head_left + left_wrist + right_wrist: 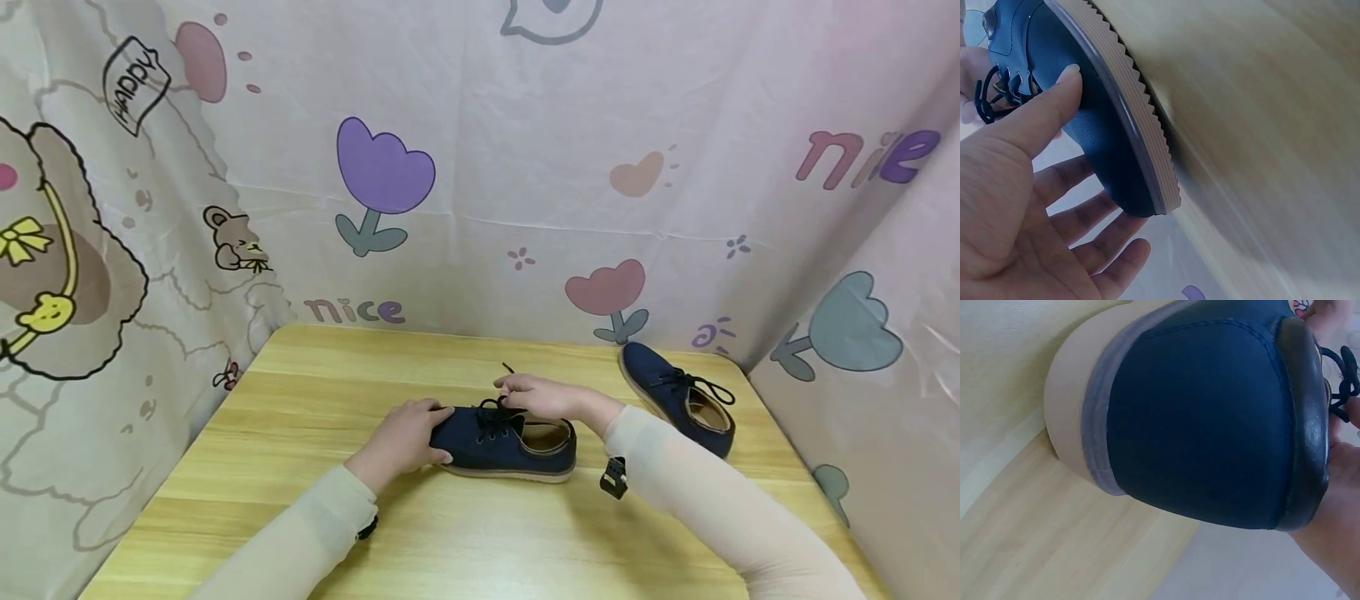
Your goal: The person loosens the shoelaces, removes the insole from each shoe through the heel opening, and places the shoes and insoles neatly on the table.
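Observation:
A navy lace-up shoe (480,446) sits on the table with its toe to the left and its opening to the right. My left hand (405,437) grips the toe, thumb on the near side and fingers around the far side. In the left wrist view the thumb of the left hand (1041,187) presses the upper above the ridged tan sole (1141,119). My right hand (540,396) pinches the black shoelace (491,408) over the tongue, a lace end poking up past the fingers. The heel (1204,425) fills the right wrist view and hides most of that hand.
A second navy shoe (660,387), its black laces in a loose loop, lies at the table's back right corner. The wooden table (360,358) is bordered by a printed curtain (487,167) behind and at both sides.

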Available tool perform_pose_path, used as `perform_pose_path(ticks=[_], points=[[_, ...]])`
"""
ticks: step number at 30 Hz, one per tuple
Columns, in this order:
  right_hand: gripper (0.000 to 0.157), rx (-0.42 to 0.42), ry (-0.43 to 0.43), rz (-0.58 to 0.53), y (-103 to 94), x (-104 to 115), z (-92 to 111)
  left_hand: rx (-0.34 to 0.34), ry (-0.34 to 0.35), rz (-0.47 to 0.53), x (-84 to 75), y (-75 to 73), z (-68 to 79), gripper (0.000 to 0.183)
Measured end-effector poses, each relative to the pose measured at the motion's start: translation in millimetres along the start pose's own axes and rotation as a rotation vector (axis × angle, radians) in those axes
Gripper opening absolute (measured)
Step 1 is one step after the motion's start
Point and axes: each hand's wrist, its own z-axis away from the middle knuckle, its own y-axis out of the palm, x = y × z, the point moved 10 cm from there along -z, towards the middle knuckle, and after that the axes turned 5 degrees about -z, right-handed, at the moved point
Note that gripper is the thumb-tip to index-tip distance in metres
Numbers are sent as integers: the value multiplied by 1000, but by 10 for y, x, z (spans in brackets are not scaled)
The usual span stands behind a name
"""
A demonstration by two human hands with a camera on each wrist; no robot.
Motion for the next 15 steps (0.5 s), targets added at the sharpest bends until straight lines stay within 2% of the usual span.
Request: perform_pose_path(ticks=[5, 9, 15], points=[[25, -12, 34, -89, -62, -30, 15, 3, -5, 1, -3, 2, -5, 72], [44, -67, 21, -140, -225, 5, 45, 3, -6, -8, -6, -3, -7, 73], [28, -122, 4, -111, -518, 100, 99, 4, 6, -14, -14, -9, -9, 74]])
